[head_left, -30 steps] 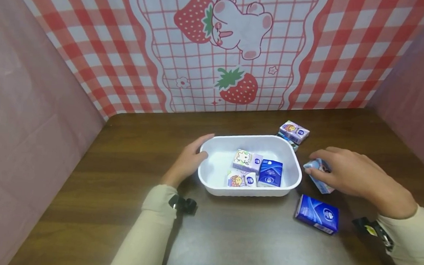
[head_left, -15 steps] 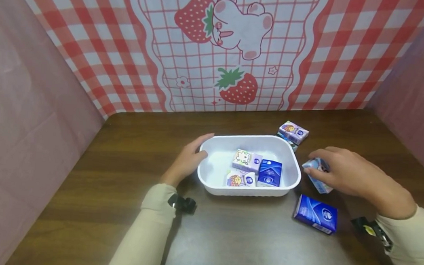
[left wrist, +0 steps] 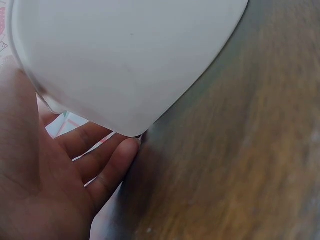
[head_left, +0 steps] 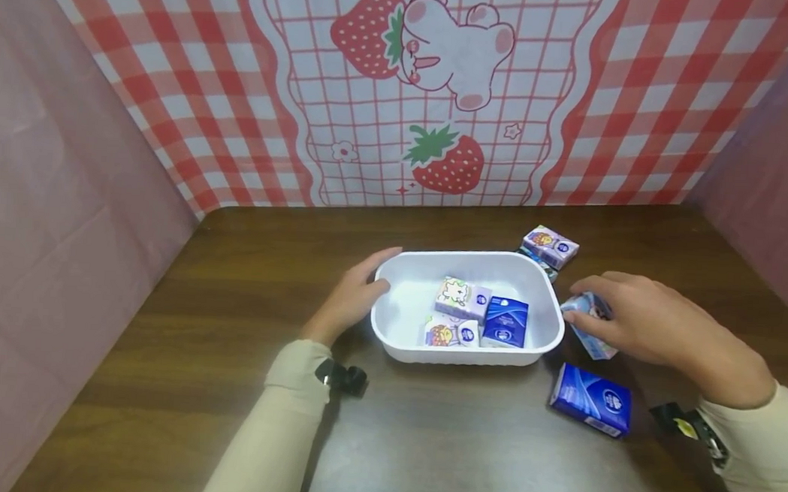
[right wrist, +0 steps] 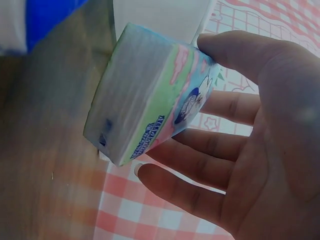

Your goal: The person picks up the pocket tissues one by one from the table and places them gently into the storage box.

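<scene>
My left hand (head_left: 353, 296) grips the left end of a white plastic tub (head_left: 388, 342), thumb over the rim and fingers along the outside wall. The left wrist view shows those fingertips (left wrist: 131, 144) low against the tub (left wrist: 125, 60). Just right of the tub, my right hand (head_left: 654, 318) pinches a light blue tissue pack (head_left: 591, 347) between thumb and fingers. In the right wrist view the pack (right wrist: 135, 90) is tilted, its pale side facing the camera. Inside the tub lie a lilac pack (head_left: 461, 299), a blue pack (head_left: 505, 323) and a white-and-purple pack (head_left: 453, 332).
A larger blue tissue pack (head_left: 591, 399) lies on the brown wooden table (head_left: 422, 443) in front of the right hand. Behind the tub's right corner, a purple pack (head_left: 550, 246) rests partly on a dark patterned pack (head_left: 539, 264). A checked strawberry cloth (head_left: 442, 128) hangs behind.
My right hand has edged very slightly left toward the tub with the light blue tissue pack. The left hand keeps its grip on the tub, and the view has shifted a little.
</scene>
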